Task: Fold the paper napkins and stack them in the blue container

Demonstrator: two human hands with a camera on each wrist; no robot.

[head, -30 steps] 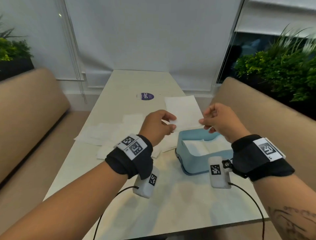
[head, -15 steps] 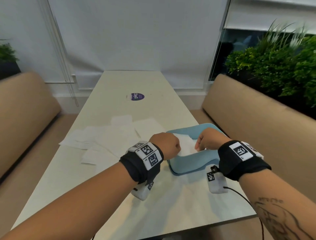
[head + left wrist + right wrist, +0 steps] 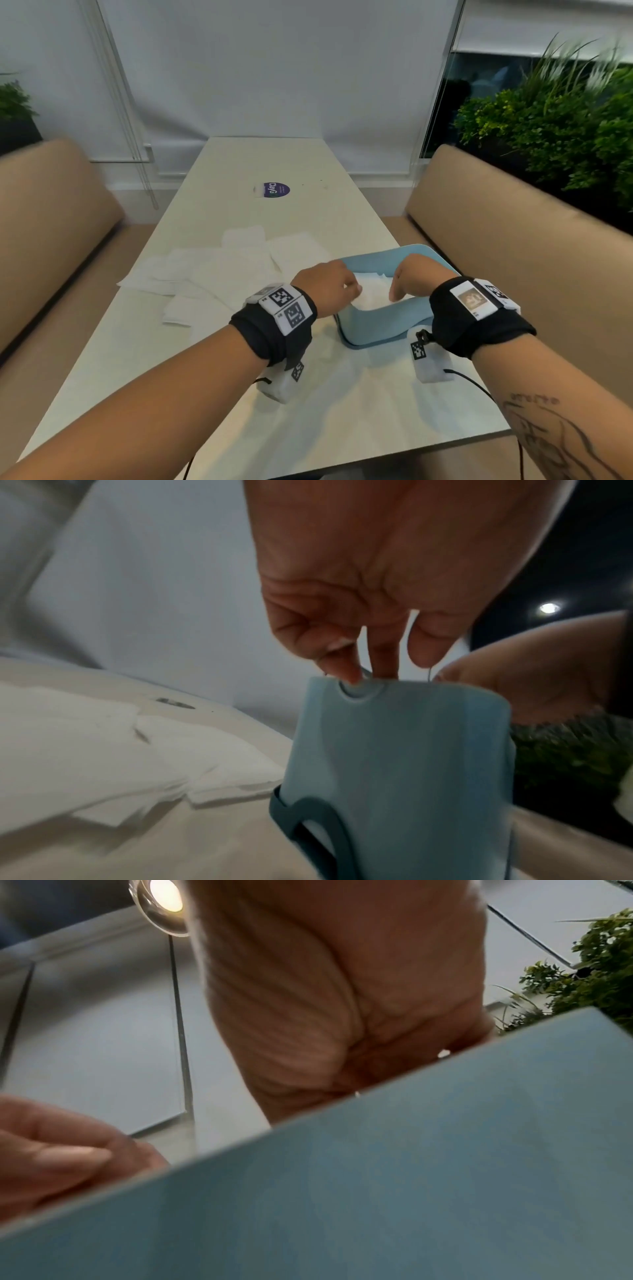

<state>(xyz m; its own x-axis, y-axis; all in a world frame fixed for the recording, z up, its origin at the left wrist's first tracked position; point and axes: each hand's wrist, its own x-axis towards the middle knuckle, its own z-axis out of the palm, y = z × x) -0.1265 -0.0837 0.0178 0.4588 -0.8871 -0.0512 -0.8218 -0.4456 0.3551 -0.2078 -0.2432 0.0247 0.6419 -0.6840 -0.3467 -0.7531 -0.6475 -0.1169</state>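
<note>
In the head view's lower centre, the folded white paper napkin (image 3: pixel 373 295) lay in the pale blue plastic container (image 3: pixel 383 327) under the left hand (image 3: pixel 325 287) and right hand (image 3: pixel 420 277); pinched or merely pressed could not be told. Flat, square seating before release was judged best.
</note>
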